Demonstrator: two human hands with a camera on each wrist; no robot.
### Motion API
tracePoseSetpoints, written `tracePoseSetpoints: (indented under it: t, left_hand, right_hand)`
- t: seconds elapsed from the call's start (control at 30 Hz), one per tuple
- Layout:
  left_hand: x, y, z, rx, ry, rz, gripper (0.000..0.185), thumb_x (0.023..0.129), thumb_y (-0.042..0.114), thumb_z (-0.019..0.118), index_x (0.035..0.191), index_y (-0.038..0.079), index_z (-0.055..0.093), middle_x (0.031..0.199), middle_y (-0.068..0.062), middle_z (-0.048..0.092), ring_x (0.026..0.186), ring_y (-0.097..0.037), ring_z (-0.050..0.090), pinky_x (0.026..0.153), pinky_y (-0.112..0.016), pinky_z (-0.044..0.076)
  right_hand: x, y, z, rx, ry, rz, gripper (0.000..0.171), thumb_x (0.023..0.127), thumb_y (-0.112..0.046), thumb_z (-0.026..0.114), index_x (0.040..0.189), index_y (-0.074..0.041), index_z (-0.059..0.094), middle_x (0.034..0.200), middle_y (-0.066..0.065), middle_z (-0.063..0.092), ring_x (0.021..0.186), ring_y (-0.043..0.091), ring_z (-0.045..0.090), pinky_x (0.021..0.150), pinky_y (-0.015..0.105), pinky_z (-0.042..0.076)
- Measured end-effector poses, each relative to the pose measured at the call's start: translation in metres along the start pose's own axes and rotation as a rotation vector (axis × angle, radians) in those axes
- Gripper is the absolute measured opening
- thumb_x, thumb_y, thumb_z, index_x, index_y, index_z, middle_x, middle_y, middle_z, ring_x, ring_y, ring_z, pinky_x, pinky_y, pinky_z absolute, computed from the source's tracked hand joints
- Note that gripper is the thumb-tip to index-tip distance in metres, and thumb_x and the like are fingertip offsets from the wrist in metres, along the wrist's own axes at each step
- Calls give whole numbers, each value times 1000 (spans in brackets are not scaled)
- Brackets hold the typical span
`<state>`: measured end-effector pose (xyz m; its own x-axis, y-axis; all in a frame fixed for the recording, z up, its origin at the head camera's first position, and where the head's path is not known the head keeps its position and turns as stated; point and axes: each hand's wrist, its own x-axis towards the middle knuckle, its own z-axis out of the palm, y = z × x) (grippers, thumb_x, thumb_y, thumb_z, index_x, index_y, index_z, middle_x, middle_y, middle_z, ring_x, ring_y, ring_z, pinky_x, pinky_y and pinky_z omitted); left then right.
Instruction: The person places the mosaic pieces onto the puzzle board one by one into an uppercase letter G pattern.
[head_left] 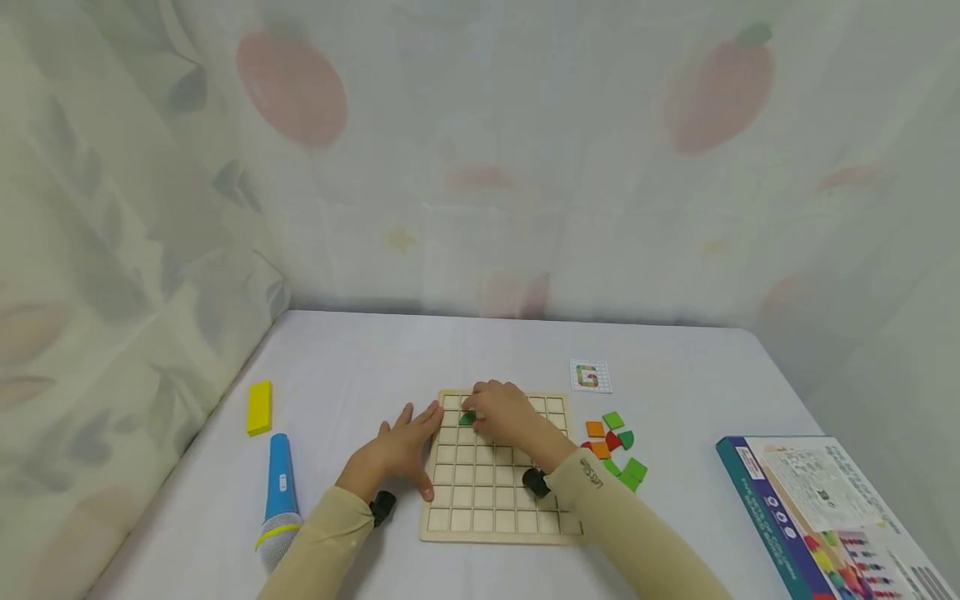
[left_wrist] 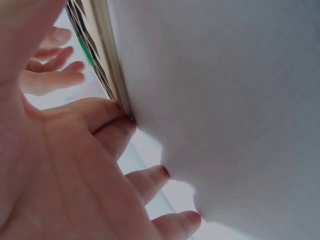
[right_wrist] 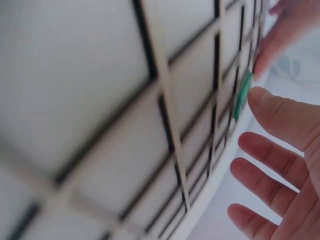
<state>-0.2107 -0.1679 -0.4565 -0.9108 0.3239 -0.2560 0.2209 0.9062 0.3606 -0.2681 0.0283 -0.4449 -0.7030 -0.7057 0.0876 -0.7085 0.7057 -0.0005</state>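
Observation:
A wooden grid board (head_left: 472,497) lies on the white table. My left hand (head_left: 397,450) rests along its left edge with fingers spread, and the left wrist view shows fingertips touching the board's side. One green piece (head_left: 467,418) sits in a cell near the board's upper left; in the right wrist view this green piece (right_wrist: 243,96) is flat in the grid. Over the upper part of the board is my right hand (head_left: 513,418), its thumb close beside the piece and the other fingers loosely extended, holding nothing visible. Whether the thumb touches the piece I cannot tell.
Several orange, red and green pieces (head_left: 636,469) lie right of the board, partly overlapping. Behind them is a small pattern card (head_left: 590,377). A yellow block (head_left: 259,407) and a blue toy microphone (head_left: 281,483) are at left. A boxed set (head_left: 825,508) lies at right.

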Motion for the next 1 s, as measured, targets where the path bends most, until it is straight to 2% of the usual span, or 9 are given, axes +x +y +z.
tracePoseSetpoints:
  t: [0.1,0.2,0.27,0.4,0.57,0.67,1.0]
  left_hand:
    - [2,-2,1,-4,5,-9,130,36,39,85,143,16,16,150,-1,9,134,-40,1,96,-68,7]
    - [3,-4,2,-2,7,-18,131,35,40,85,143,16,15,150,0,8,134,-39,0,97,-67,7]
    - [4,-6,2,-4,8,-22,131,35,40,85,143,16,15,150,-1,7,134,-39,0,96,-67,7]
    - [4,-8,2,-11,4,-34,131,34,40,85,144,17,15,150,-1,7,134,-39,-1,97,-67,6]
    - [2,-10,2,4,1,-38,131,35,41,85,144,16,15,150,-1,7,134,-40,1,96,-68,7]
    - [1,-11,0,10,7,-37,131,35,41,85,143,16,16,150,-1,8,134,-40,1,95,-68,8]
    - [-2,-15,-1,-1,11,-31,130,36,40,85,143,15,16,150,-2,8,134,-40,1,95,-69,8]
  right_hand:
    - [-9,10,-8,32,12,41,31,79,-28,66,109,-22,64,102,-4,59,90,16,56,72,33,49]
    - [-22,29,-12,72,66,58,31,77,-25,68,107,-19,65,101,-2,60,90,17,56,70,32,48]
    - [-33,43,-12,96,109,68,30,75,-23,70,105,-17,66,98,-2,61,87,17,57,67,30,48]
    - [-60,72,-12,122,134,120,29,74,-21,71,101,-15,67,98,-2,61,89,17,57,71,30,49]
    - [-92,100,-11,130,95,224,25,76,-20,70,100,-14,68,105,4,61,99,23,55,83,41,47]
    - [-106,111,-7,142,68,278,24,77,-20,68,101,-14,68,107,4,61,100,24,54,85,42,45]
    - [-131,128,-1,119,13,302,28,74,-21,71,100,-13,68,101,3,62,92,21,55,80,39,48]
